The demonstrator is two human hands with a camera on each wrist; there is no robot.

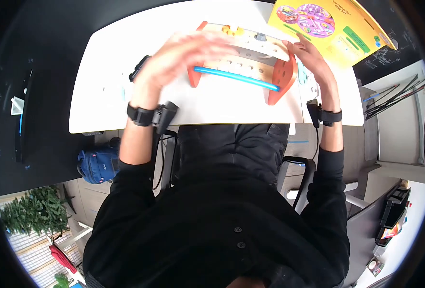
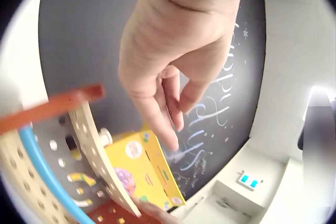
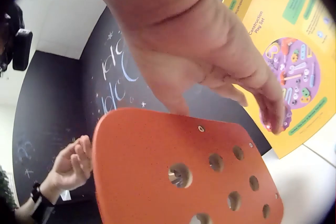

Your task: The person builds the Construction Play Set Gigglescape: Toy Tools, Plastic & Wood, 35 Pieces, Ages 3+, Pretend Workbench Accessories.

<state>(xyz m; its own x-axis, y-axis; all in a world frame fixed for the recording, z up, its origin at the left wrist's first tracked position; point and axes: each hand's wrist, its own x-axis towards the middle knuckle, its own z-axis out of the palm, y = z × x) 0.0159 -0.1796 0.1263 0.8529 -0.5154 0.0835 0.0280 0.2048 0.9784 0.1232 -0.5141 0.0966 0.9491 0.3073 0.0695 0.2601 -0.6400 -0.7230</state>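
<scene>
A toy workbench with orange side panels (image 3: 136, 155), pale perforated boards (image 1: 270, 47) and a blue rod (image 1: 236, 79) stands on the white table. My left hand (image 1: 179, 57), blurred in the head view, is raised over the workbench's left end, fingers loosely bent and nothing held. My right hand (image 1: 313, 60) is at the workbench's right end, thumb tip right at the orange panel's top edge and the other fingers hanging loose past it. On the top board are a yellow piece (image 1: 231, 30) and a grey piece (image 1: 260, 36).
A yellow Construction Play Set box (image 1: 337, 33) stands behind the right hand at the back right of the table (image 1: 102, 105). A black object (image 1: 139, 68) lies left of the left hand. Light blue pieces (image 1: 304, 77) lie right of the workbench.
</scene>
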